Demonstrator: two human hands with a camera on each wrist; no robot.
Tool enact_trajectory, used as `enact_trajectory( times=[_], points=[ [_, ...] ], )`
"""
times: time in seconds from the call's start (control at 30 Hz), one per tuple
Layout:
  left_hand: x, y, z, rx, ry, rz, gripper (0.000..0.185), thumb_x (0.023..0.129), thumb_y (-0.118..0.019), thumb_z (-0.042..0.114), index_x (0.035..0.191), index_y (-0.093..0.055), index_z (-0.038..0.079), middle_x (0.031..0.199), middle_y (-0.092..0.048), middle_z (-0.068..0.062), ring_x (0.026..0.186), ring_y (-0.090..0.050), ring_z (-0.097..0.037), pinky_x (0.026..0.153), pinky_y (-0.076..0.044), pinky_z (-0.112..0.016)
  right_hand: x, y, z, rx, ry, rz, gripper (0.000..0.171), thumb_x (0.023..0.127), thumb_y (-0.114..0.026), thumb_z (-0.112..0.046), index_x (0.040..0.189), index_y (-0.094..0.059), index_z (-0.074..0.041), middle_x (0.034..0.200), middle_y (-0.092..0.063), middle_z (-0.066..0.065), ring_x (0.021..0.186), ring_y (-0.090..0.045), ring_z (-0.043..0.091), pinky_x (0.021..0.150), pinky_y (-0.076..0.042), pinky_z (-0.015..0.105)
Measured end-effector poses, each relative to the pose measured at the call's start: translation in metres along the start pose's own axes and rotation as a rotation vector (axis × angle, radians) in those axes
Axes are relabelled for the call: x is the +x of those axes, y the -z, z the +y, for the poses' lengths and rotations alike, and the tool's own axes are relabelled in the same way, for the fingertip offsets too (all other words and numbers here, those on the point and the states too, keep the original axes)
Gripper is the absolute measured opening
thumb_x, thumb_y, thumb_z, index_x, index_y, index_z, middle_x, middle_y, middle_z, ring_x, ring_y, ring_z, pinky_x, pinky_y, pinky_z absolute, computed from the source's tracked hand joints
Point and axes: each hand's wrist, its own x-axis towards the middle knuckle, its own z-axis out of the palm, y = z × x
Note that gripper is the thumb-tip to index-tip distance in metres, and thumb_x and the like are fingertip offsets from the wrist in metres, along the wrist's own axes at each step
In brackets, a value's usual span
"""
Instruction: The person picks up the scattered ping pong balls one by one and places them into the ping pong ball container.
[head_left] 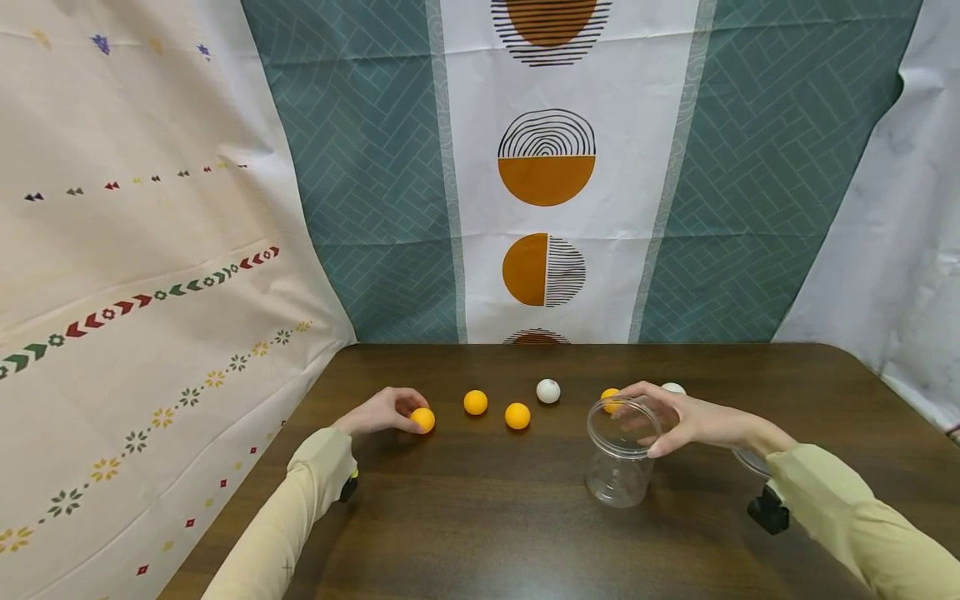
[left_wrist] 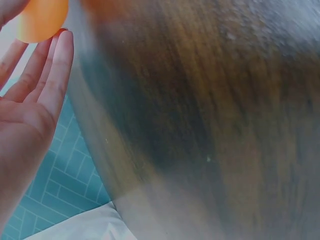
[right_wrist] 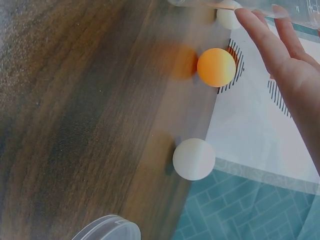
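In the head view, a smooth orange ball (head_left: 423, 420) is pinched at the fingertips of the left hand (head_left: 384, 412), toward the left of the dark brown wooden surface (head_left: 487, 517). A clear cylindrical jar (head_left: 618, 479), upright and open-mouthed, is gripped around its rim by the right hand (head_left: 697, 422); it could be tipped by a sideways pull so high up. The loose white ball (head_left: 548, 391) between the hands could be set rolling by a brush of the fingers.

In the left wrist view, the pinched ball is partly cut off; a slip could be caused by its round shape.

In the right wrist view, a second orange ball (right_wrist: 216, 67) and a second white ball (right_wrist: 194, 159) could be knocked by a swing of the wrist.
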Motion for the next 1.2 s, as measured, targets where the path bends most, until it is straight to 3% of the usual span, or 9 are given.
enact_trajectory(
  times=[0.27, 0.63, 0.9, 1.2],
  points=[
    [0.0014, 0.0013, 0.0026, -0.016, 0.002, -0.009, 0.028, 0.077, -0.072, 0.015, 0.101, -0.061, 0.006, 0.094, -0.062, -0.004, 0.086, -0.056, -0.023, 0.08, -0.042, -0.037, 0.0002, -0.0002, 0.0006, -0.004, 0.022, -0.004, 0.067, 0.083, -0.055, 0.01, 0.138, -0.019, -0.001, 0.14, -0.022, 0.02, 0.12, -0.02, 0.051, 0.087, -0.031, 0.06],
    [0.0008, 0.0011, 0.0059, -0.026, 0.014, -0.003, 0.028, 0.077, -0.072, 0.014, 0.101, -0.061, 0.005, 0.094, -0.062, -0.005, 0.084, -0.056, -0.024, 0.079, -0.042, -0.037, 0.0, -0.0002, 0.0005, -0.007, 0.014, 0.002, 0.067, 0.083, -0.056, 0.009, 0.138, -0.018, 0.001, 0.138, -0.023, 0.023, 0.122, -0.029, 0.039, 0.087, -0.03, 0.061],
    [0.0026, 0.0027, 0.0044, -0.027, -0.005, 0.011, 0.028, 0.076, -0.073, 0.014, 0.1, -0.061, 0.005, 0.094, -0.062, -0.005, 0.084, -0.057, -0.023, 0.079, -0.042, -0.037, -0.0011, -0.0006, 0.001, -0.021, 0.021, 0.013, 0.066, 0.083, -0.056, 0.009, 0.137, -0.019, 0.001, 0.138, -0.023, 0.022, 0.121, -0.027, 0.044, 0.087, -0.033, 0.057],
    [0.0047, 0.0026, 0.0089, -0.031, -0.019, 0.035, 0.029, 0.076, -0.072, 0.009, 0.101, -0.06, 0.002, 0.094, -0.062, -0.008, 0.084, -0.056, -0.025, 0.078, -0.042, -0.036, -0.0007, -0.0002, -0.0001, -0.025, 0.021, 0.018, 0.066, 0.083, -0.057, 0.009, 0.137, -0.02, 0.0, 0.138, -0.022, 0.024, 0.12, -0.022, 0.05, 0.086, -0.03, 0.062]
  ],
)
